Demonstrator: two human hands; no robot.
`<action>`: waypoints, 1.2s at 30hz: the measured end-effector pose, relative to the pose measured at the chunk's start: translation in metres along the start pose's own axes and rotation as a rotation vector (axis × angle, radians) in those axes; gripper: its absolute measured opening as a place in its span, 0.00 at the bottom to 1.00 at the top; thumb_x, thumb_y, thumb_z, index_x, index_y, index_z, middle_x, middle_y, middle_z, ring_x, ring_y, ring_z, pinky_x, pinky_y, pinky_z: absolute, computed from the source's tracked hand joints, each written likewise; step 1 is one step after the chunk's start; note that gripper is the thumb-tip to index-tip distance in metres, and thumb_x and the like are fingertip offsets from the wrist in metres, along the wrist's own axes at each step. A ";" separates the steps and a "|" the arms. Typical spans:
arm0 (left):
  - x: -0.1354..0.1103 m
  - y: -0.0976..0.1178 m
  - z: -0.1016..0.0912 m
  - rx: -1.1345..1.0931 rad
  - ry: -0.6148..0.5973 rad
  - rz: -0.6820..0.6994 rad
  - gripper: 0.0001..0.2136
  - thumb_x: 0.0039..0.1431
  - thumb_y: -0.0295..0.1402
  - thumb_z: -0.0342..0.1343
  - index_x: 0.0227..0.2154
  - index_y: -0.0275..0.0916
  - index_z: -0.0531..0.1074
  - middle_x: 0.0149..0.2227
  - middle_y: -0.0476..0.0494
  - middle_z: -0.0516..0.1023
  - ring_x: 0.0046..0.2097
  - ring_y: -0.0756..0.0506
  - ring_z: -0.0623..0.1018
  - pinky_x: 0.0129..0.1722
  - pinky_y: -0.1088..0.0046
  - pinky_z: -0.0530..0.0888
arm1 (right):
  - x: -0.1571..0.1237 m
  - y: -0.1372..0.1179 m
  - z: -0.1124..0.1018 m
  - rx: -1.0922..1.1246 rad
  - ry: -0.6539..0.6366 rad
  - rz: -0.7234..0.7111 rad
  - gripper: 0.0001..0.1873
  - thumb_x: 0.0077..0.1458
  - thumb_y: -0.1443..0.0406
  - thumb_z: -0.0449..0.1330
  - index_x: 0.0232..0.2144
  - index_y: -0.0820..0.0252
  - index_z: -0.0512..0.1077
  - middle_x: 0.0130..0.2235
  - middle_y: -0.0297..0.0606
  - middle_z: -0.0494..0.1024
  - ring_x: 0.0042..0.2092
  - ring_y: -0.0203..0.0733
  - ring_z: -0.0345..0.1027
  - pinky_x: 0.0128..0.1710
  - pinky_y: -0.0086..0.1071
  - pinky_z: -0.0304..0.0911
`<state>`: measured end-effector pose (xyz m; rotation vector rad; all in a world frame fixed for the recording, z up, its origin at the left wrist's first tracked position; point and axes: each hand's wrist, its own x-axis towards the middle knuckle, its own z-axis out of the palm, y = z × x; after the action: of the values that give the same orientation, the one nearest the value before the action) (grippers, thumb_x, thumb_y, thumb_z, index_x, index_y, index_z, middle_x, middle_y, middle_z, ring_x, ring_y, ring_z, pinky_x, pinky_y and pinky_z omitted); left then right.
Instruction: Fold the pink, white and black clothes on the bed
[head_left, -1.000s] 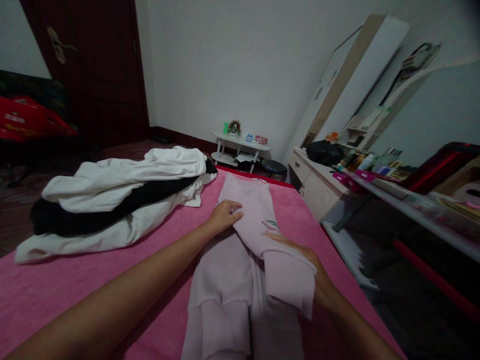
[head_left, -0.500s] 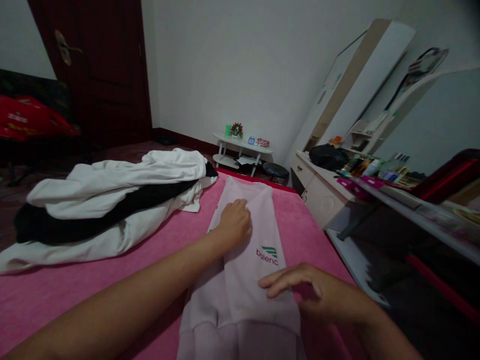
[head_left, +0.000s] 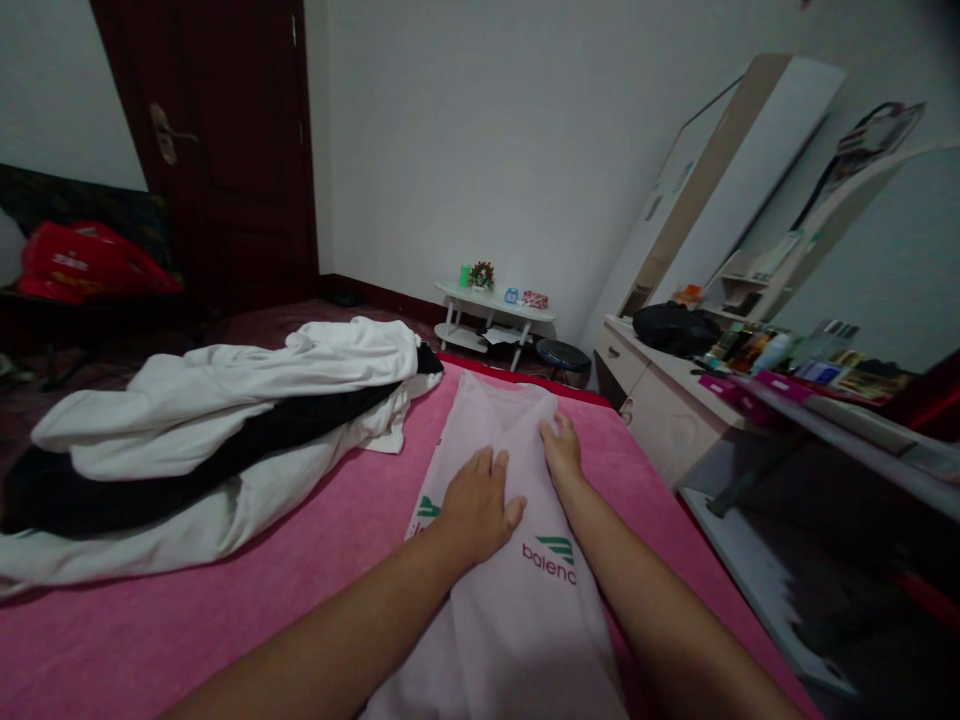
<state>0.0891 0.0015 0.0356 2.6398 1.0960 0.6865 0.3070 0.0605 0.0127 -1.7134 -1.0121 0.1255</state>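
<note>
A pale pink sweatshirt [head_left: 517, 610] with green and dark red print lies folded into a long narrow strip on the pink bed cover [head_left: 337, 560]. Flat on its middle rests my left hand [head_left: 480, 505], fingers spread. Along the garment's right edge, near the far end, is my right hand [head_left: 561, 448], its fingers stretched out and touching the cloth. The lower part of the sweatshirt runs out of view at the bottom.
White and black clothes [head_left: 210, 420] are heaped on the bed's left side. Right of the bed stand a dresser [head_left: 667, 400] with bottles and a black bag, and a shelf edge [head_left: 840, 430]. A small white table [head_left: 495, 300] and a round stool [head_left: 562, 355] are beyond the foot.
My right hand has moved from the near right side up to the far right edge of the sweatshirt. My left hand has opened out from a curled shape and lies flat.
</note>
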 end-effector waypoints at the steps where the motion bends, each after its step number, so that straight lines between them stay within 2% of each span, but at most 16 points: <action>1: 0.000 0.001 -0.001 0.000 -0.003 0.000 0.32 0.62 0.46 0.44 0.62 0.27 0.55 0.62 0.24 0.59 0.62 0.33 0.61 0.61 0.57 0.58 | 0.010 0.001 0.005 0.011 0.012 -0.007 0.27 0.48 0.59 0.56 0.52 0.59 0.69 0.54 0.45 0.71 0.55 0.49 0.65 0.58 0.45 0.56; 4: 0.000 0.002 -0.001 0.011 -0.003 -0.009 0.32 0.62 0.45 0.45 0.62 0.27 0.56 0.62 0.24 0.59 0.62 0.33 0.61 0.62 0.57 0.57 | 0.031 -0.003 0.016 0.016 -0.039 -0.038 0.25 0.47 0.65 0.53 0.49 0.64 0.72 0.50 0.43 0.75 0.50 0.45 0.69 0.53 0.39 0.62; 7: -0.001 0.003 0.000 0.026 0.005 -0.036 0.30 0.62 0.44 0.46 0.62 0.28 0.56 0.62 0.27 0.59 0.63 0.34 0.61 0.62 0.58 0.58 | 0.037 -0.008 0.021 -0.040 -0.127 -0.103 0.24 0.47 0.68 0.51 0.48 0.62 0.73 0.49 0.40 0.76 0.50 0.42 0.69 0.51 0.34 0.63; 10: -0.001 0.002 0.003 0.038 0.025 -0.027 0.30 0.61 0.44 0.47 0.63 0.32 0.55 0.65 0.29 0.54 0.64 0.35 0.58 0.62 0.58 0.57 | 0.030 -0.009 0.021 -0.192 -0.141 -0.141 0.20 0.49 0.69 0.54 0.44 0.59 0.76 0.56 0.43 0.70 0.57 0.48 0.60 0.57 0.40 0.56; 12: -0.001 0.000 0.005 0.045 0.039 0.011 0.30 0.61 0.43 0.47 0.64 0.36 0.54 0.67 0.34 0.50 0.65 0.35 0.55 0.62 0.56 0.57 | 0.025 -0.009 0.020 -0.442 -0.152 -0.196 0.18 0.54 0.68 0.53 0.45 0.55 0.76 0.62 0.42 0.61 0.63 0.53 0.50 0.60 0.47 0.50; 15: -0.001 -0.002 0.006 0.053 0.020 0.057 0.29 0.62 0.43 0.46 0.64 0.42 0.52 0.67 0.40 0.49 0.66 0.35 0.52 0.62 0.54 0.57 | 0.022 -0.010 0.015 -0.833 -0.336 -0.324 0.22 0.60 0.67 0.47 0.54 0.49 0.69 0.66 0.36 0.53 0.65 0.54 0.44 0.59 0.51 0.50; 17: -0.003 -0.003 0.006 0.056 -0.012 0.060 0.29 0.63 0.44 0.44 0.65 0.41 0.50 0.67 0.40 0.50 0.67 0.36 0.52 0.62 0.53 0.56 | 0.022 -0.011 0.010 -0.929 -0.459 -0.360 0.25 0.61 0.68 0.46 0.59 0.50 0.63 0.67 0.36 0.51 0.66 0.53 0.44 0.58 0.52 0.52; 20: -0.009 -0.008 0.003 0.055 -0.080 0.091 0.30 0.64 0.47 0.41 0.66 0.39 0.48 0.68 0.38 0.47 0.67 0.36 0.50 0.63 0.53 0.53 | 0.017 -0.011 -0.002 -0.975 -0.505 -0.396 0.29 0.60 0.69 0.45 0.63 0.53 0.55 0.68 0.39 0.48 0.66 0.53 0.44 0.59 0.52 0.53; 22: -0.013 -0.013 -0.001 0.049 -0.132 0.134 0.31 0.64 0.49 0.40 0.66 0.39 0.46 0.68 0.38 0.45 0.67 0.36 0.48 0.63 0.53 0.51 | 0.008 -0.010 -0.013 -0.963 -0.528 -0.470 0.30 0.59 0.70 0.46 0.63 0.55 0.55 0.68 0.40 0.45 0.67 0.52 0.42 0.60 0.50 0.51; 25: -0.021 -0.024 -0.009 0.026 -0.218 0.228 0.30 0.65 0.49 0.39 0.66 0.43 0.46 0.69 0.40 0.40 0.68 0.36 0.44 0.63 0.52 0.49 | -0.014 -0.009 -0.033 -0.857 -0.599 -0.665 0.30 0.58 0.72 0.47 0.62 0.55 0.58 0.69 0.38 0.41 0.68 0.49 0.37 0.63 0.47 0.46; 28: -0.032 -0.034 -0.021 -0.023 -0.312 0.351 0.25 0.67 0.46 0.39 0.65 0.49 0.49 0.69 0.44 0.39 0.68 0.37 0.42 0.63 0.50 0.48 | -0.042 -0.007 -0.059 -0.698 -0.650 -0.786 0.32 0.58 0.74 0.46 0.64 0.55 0.55 0.68 0.39 0.45 0.68 0.43 0.40 0.64 0.45 0.46; 31: -0.051 -0.043 -0.038 -0.110 -0.368 0.457 0.22 0.68 0.42 0.38 0.64 0.51 0.52 0.68 0.47 0.44 0.68 0.39 0.44 0.64 0.51 0.48 | -0.075 -0.009 -0.093 -0.578 -0.709 -0.843 0.32 0.60 0.72 0.47 0.65 0.53 0.50 0.67 0.40 0.48 0.66 0.41 0.45 0.63 0.44 0.50; 36: -0.096 -0.068 -0.069 -0.282 -0.317 0.558 0.21 0.68 0.32 0.40 0.62 0.48 0.57 0.66 0.47 0.54 0.66 0.44 0.54 0.64 0.59 0.54 | -0.134 -0.028 -0.154 -0.524 -0.876 -0.999 0.29 0.61 0.69 0.50 0.63 0.46 0.54 0.68 0.38 0.47 0.67 0.43 0.44 0.62 0.46 0.51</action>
<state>-0.0456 -0.0184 0.0389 2.6738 0.1570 0.4393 0.2895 -0.1418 0.0465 -1.3663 -2.6276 -0.0626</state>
